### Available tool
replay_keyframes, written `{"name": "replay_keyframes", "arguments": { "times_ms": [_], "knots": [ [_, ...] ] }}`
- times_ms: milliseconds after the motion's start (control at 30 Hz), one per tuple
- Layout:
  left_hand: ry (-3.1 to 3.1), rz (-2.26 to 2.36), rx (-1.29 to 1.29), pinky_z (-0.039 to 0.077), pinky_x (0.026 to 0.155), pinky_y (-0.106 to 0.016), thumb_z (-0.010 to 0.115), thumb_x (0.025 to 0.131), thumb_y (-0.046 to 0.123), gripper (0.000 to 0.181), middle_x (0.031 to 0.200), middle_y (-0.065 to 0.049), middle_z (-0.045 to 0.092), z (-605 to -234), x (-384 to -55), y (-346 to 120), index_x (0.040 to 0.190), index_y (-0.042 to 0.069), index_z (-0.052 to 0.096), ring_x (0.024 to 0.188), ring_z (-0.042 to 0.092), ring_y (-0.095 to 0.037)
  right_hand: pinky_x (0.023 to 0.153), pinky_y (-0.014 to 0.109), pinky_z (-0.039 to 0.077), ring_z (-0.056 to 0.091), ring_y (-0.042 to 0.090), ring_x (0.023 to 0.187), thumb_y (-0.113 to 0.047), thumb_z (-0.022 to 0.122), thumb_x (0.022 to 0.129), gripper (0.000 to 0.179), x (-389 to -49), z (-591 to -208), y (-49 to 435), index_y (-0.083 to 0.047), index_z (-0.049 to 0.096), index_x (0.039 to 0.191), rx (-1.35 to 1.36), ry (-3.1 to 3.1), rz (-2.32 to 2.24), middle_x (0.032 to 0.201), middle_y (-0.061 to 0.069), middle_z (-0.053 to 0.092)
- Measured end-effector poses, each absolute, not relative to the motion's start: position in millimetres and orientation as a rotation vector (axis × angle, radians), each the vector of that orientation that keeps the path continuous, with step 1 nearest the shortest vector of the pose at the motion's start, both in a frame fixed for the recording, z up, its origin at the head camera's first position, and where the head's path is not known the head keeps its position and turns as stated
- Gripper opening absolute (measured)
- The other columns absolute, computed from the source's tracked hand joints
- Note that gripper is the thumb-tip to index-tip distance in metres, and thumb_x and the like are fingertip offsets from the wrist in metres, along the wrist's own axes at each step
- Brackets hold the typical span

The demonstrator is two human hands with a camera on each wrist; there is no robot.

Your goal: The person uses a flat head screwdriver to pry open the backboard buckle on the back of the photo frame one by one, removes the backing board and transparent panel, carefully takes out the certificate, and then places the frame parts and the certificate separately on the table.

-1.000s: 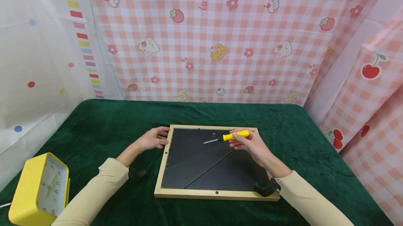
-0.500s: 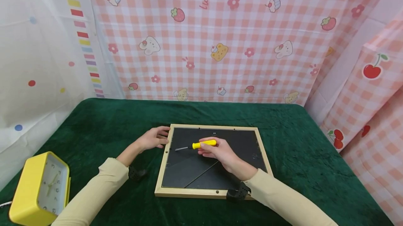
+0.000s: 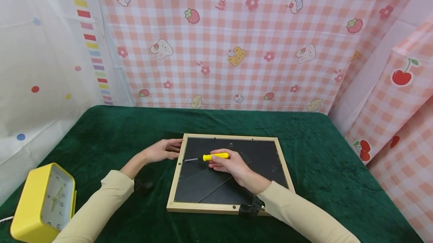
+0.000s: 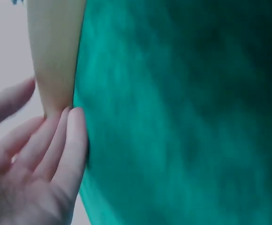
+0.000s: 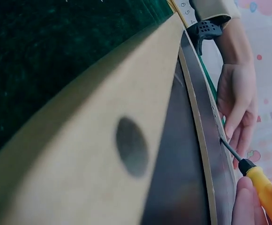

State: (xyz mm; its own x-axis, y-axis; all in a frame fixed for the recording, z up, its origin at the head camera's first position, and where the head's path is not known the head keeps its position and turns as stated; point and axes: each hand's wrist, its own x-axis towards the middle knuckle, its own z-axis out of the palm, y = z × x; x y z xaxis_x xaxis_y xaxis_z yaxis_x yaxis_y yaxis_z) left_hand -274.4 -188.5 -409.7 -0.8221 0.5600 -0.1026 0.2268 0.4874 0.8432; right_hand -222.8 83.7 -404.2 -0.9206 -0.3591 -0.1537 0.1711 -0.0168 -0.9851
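Observation:
A picture frame (image 3: 200,207) with a pale wooden rim lies back up on the green cloth; its black backing board (image 3: 257,183) faces upward. My right hand (image 3: 233,164) holds a screwdriver (image 3: 215,157) by its yellow handle, thumb and fingers pinching it. The screwdriver's metal tip points left and is right at the inner edge of the rim's left side, as the right wrist view also shows. My left hand (image 3: 162,150) rests at the outer left side of the rim, its extended fingers (image 4: 75,140) against the wood.
A yellow alarm clock (image 3: 30,201) stands at the table's left front. Green cloth (image 3: 324,152) covers the table. A pink checked curtain (image 3: 216,77) hangs behind it. A thin support strip (image 3: 216,189) runs slantwise over the backing board.
My right hand has carried the screwdriver left across the backing board to the rim's left side. My left hand stays by the rim, its fingers slightly straighter.

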Motion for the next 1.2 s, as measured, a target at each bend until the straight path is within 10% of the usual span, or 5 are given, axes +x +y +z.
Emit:
{"name": "replay_keyframes", "arguments": {
  "times_ms": [533, 1200],
  "knots": [
    [2.475, 0.834, 0.671, 0.016, 0.096, -0.055, 0.070, 0.069, 0.046, 0.094, 0.142, -0.019, 0.017, -406, -220, -199, 0.140, 0.006, 0.022, 0.128, 0.012, -0.035, 0.076, 0.031, 0.047, 0.061, 0.024, 0.085, -0.018, 0.063, 0.083, 0.041, -224, -405, 84, 0.004, 0.052, 0.116, -0.200, 1.902, -2.007, 0.099, 0.016, 0.061],
    [2.523, 0.763, 0.763, 0.013, 0.095, -0.057, 0.069, 0.070, 0.048, 0.095, 0.141, -0.016, 0.021, -407, -218, -200, 0.140, 0.006, 0.020, 0.127, 0.014, -0.034, 0.076, 0.031, 0.046, 0.062, 0.023, 0.084, -0.013, 0.062, 0.083, 0.040, -222, -409, 73, 0.007, 0.049, 0.115, -0.135, 1.827, -2.140, 0.101, 0.017, 0.059]
  ]
}}
